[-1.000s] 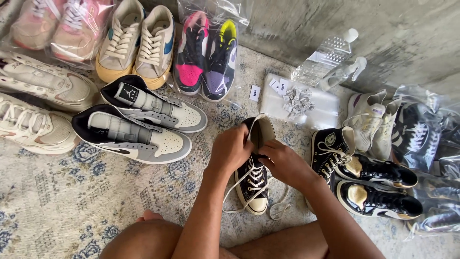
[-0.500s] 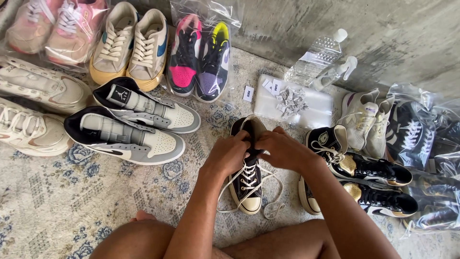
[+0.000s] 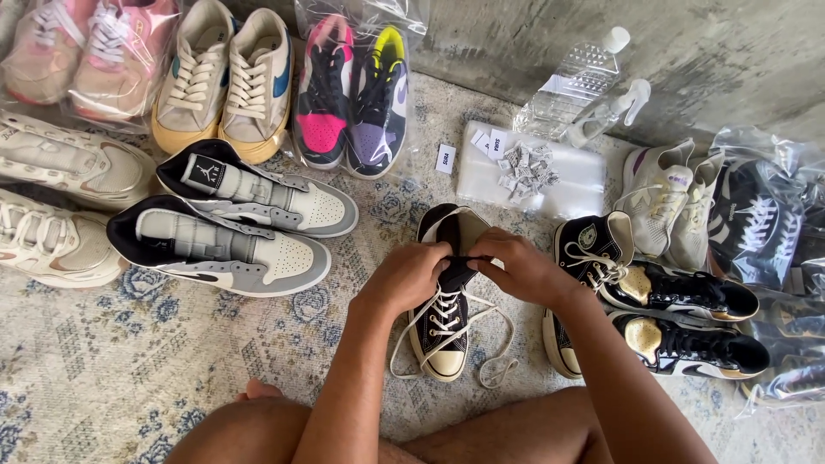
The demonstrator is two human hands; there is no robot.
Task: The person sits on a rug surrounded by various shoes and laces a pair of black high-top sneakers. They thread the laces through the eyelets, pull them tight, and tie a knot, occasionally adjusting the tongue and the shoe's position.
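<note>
The person sits on a patterned rug (image 3: 103,378) with bare knees at the bottom of the view, and a black high-top sneaker (image 3: 444,331) stands on the rug just beyond the knees, toe pointing back toward the person. Its white laces (image 3: 494,344) trail loose to either side of the toe. Both hands meet at the top of this sneaker: the left hand (image 3: 411,273) pinches the tongue and upper lacing from the left, and the right hand (image 3: 516,265) closes on the same spot from the right, fingers curled tight, thumbs nearly touching.

Just right of the sneaker lies another black high-top (image 3: 584,283), and past it a black pair with gold toes (image 3: 687,318). Left of the sneaker rest two grey, white and black high-tops (image 3: 249,223), with pale trainers (image 3: 60,206) further left.

Beyond the sneaker lies a flat clear bag with small paper tags (image 3: 528,167) on it, then a clear plastic bottle (image 3: 571,90) against the concrete wall (image 3: 705,51). Far left of that, bagged pink and purple shoes (image 3: 352,94) and cream sneakers (image 3: 228,86) line the wall.
</note>
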